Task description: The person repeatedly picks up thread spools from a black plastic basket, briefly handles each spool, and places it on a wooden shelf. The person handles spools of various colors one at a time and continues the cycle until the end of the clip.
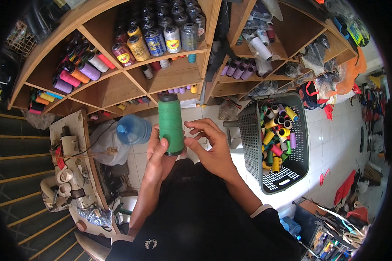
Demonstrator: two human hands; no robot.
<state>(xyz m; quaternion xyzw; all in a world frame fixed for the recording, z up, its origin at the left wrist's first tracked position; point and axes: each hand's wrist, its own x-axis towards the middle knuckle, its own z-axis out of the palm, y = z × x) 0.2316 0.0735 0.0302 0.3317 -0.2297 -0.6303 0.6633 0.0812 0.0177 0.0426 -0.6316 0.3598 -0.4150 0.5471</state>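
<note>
White tiles (319, 130) floor the room below a wooden shelf (178, 73), whose compartments hold grey, blue, gold and dark red spools (155, 42) standing in rows. To the right, a grey perforated basket (251, 150) contains a jumble of yellow, green, red and purple cones (272, 123). Left, a machine (69, 145) sits on a board (91, 172), a blue bottle (136, 129) to its right. The left hand (157, 154) has its fingers wrapped round the green spool (170, 126), before the person (196, 217). The right hand (213, 150), half curled, grips nothing just beside it; whether it touches, one cannot tell.
</note>
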